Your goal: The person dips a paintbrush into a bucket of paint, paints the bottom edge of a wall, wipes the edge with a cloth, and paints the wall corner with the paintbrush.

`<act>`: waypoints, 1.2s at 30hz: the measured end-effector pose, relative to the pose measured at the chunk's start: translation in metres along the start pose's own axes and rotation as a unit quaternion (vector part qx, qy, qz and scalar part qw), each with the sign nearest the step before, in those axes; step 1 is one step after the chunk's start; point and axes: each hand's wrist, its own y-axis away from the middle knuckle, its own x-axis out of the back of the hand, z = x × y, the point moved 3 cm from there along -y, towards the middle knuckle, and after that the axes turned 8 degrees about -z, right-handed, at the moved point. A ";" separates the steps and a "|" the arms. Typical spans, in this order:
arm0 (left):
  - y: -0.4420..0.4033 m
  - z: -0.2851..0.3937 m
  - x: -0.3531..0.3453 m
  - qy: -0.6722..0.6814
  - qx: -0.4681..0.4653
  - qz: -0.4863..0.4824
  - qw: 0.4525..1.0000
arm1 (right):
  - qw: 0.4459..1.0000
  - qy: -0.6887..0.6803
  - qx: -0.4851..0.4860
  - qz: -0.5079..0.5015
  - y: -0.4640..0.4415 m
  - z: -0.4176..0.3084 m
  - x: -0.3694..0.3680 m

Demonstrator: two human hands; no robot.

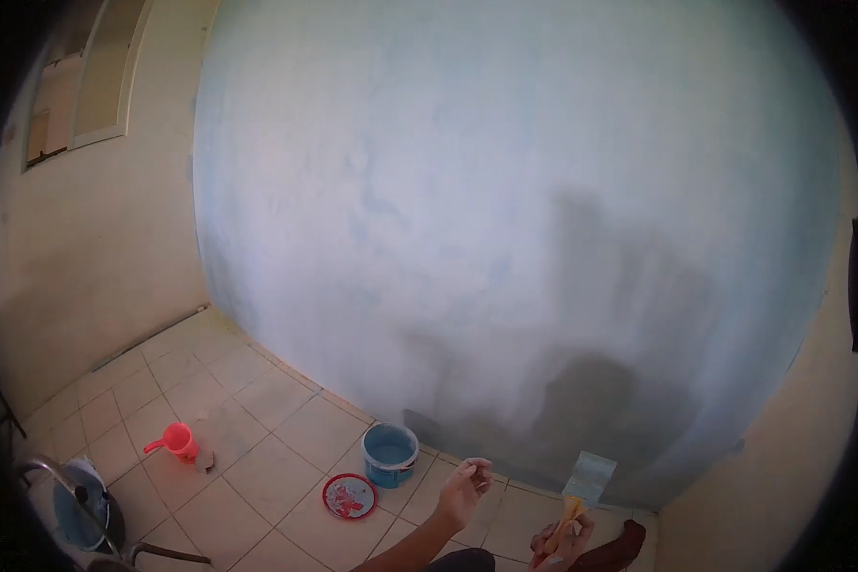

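My right hand (566, 545) is closed around the wooden handle of a wide, flat paintbrush (591, 475). Its pale blue-grey head points up, in front of the foot of the wall. To the left, my left hand (464, 493) is raised over the floor with its fingers loosely bent and no object visible in it. Near that hand stands a bucket (391, 467) with blue paint inside. Beside the bucket a round red-rimmed lid (350, 497), smeared with pale paint, lies on the tiles. The wall (448, 238) is light blue with uneven patches and shadows low on the right.
A red dipper (178, 440) stands on the tiled floor (267, 477), with a small pale piece (205, 461) against it. At lower left are another bucket (76, 505) and bent metal tubing (52, 464). A dark reddish-brown shape (620, 548) shows beside my right hand. A window (95, 81) is at upper left.
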 end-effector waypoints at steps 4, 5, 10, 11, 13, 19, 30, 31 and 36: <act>0.009 0.000 -0.003 0.017 -0.014 -0.020 1.000 | 0.999 -0.013 0.034 -0.022 0.009 -0.007 -0.001; 0.012 0.000 -0.004 0.020 -0.017 -0.026 0.999 | 0.999 -0.016 0.038 -0.034 0.012 -0.014 -0.004; 0.033 0.013 -0.018 0.013 -0.042 -0.018 0.999 | 0.998 -0.025 0.018 -0.058 0.025 -0.013 0.001; 0.037 0.016 -0.022 0.011 -0.043 -0.010 0.999 | 0.997 -0.031 0.012 -0.065 0.027 -0.019 -0.004; 0.049 0.028 -0.029 -0.008 -0.054 -0.010 0.998 | 0.998 -0.045 -0.013 -0.046 0.036 -0.027 -0.017; 0.090 0.061 -0.028 -0.073 -0.060 0.000 0.996 | 0.993 -0.092 -0.043 -0.065 0.050 -0.011 -0.051; 0.144 0.124 -0.010 -0.151 -0.101 0.106 0.978 | 0.972 -0.138 -0.128 -0.144 0.061 0.020 -0.131; 0.143 0.124 -0.004 -0.150 -0.101 0.118 0.976 | 0.969 -0.146 -0.139 -0.145 0.061 0.021 -0.134; 0.139 0.119 0.016 -0.146 -0.088 0.144 0.975 | 0.964 -0.139 -0.180 -0.136 0.061 0.041 -0.122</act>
